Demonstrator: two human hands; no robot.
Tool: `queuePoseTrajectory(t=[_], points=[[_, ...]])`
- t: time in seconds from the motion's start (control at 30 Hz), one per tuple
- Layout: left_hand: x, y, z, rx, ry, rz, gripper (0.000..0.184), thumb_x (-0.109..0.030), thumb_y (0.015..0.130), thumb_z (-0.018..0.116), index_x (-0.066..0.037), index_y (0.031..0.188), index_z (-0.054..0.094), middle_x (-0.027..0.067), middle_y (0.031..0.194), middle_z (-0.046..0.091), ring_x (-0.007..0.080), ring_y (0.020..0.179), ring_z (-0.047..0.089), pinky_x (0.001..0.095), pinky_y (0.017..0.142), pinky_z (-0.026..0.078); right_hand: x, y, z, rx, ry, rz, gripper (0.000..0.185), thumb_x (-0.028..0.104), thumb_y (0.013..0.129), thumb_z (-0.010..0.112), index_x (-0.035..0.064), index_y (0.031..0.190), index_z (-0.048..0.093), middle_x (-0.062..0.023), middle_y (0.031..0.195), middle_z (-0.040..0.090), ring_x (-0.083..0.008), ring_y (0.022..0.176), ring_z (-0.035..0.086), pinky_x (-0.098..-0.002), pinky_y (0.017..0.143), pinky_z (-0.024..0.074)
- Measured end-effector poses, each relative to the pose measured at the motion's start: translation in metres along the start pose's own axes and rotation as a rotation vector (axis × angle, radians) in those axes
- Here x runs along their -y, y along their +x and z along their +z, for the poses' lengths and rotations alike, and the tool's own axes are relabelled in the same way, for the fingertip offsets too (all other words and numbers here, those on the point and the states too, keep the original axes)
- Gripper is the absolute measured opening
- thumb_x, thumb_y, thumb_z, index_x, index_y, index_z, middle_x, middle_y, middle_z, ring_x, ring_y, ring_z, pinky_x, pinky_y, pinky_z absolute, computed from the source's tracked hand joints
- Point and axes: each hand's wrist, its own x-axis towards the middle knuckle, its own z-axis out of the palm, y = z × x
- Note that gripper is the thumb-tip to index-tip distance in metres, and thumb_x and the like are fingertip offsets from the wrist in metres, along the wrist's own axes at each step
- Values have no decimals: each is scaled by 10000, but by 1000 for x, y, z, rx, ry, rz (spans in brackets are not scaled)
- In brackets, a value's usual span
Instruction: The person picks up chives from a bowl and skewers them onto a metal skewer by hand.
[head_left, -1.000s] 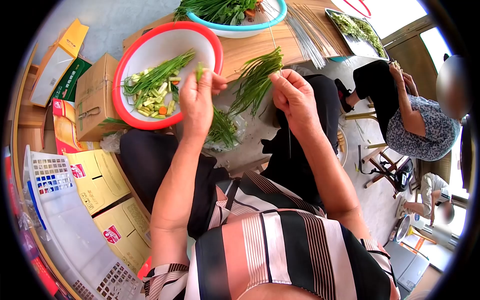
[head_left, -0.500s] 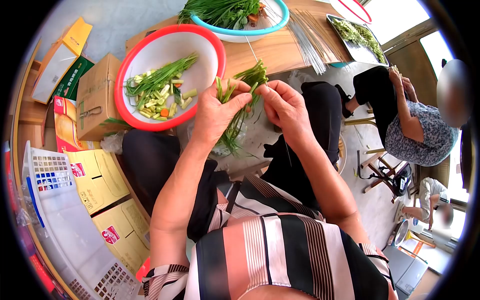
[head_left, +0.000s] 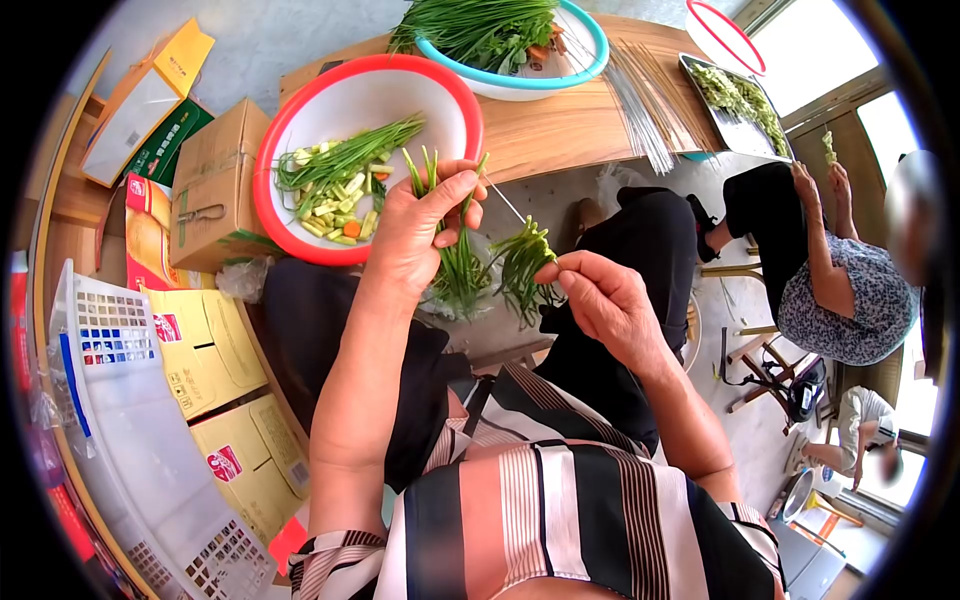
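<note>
Left hand closed round stems, right in a fingertip pinch

Left hand [head_left: 428,222]: fingers curled, thumb laid across, little gap showing. Green stems [head_left: 430,170] in the grip; cut ends stick up past thumb and forefinger, some lean out beyond the fingertips. Greens trail below the palm toward a lower clump [head_left: 458,285] between the knees. Where the held lot ends and the clump begins, cannot tell.

Right hand [head_left: 612,305]: forefinger and thumb brought together at the tips, other fingers folded in behind. Pinch sits at the near edge of a small bunch [head_left: 522,270], on the line of a thin skewer [head_left: 503,199]. Skewer held there; exact contact covered by greens and fingertips. Bunch is on the skewer, pale cut ends uppermost, leaves drooping. Bare skewer slants up from it toward the left fingertips; touching or just short, cannot tell.

Hands near each other, bunch between them, above the gap between the knees. Left is higher, just beside the red-rimmed basin [head_left: 472,108]. In that basin: chopped pieces [head_left: 340,208], a spray of long greens [head_left: 350,150] lying over them, one orange bit.

Beyond, on the table [head_left: 545,125]: blue-rimmed basin [head_left: 520,84] heaped with greens, loose skewers [head_left: 645,110] beside it, then a tray of lighter greens [head_left: 740,105].

Off to the right, a seated co-worker [head_left: 845,295] with one hand raised, a small pale-green piece [head_left: 829,148] at its fingertips.
</note>
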Motion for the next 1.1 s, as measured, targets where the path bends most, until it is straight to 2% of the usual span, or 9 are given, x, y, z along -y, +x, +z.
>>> queuePoseTrajectory(t=[0.6,1.1], points=[[-1,-1,-2,4,25,-2,198,-202,850,698,-58,978,657,7,808,644,59,599,553,156,419,277,-3,-1,2,-8,25,-13,224,152,976,488,6,1033,647,70,558,366,-18,512,327,-202,464,271],[-2,-4,0,28,80,-52,184,-165,831,713,-42,954,653,22,792,651,70,596,563,162,428,295,-5,-2,6,6,109,-11,220,138,979,478,-1,1030,641,100,565,330,1,505,281,-197,450,214]])
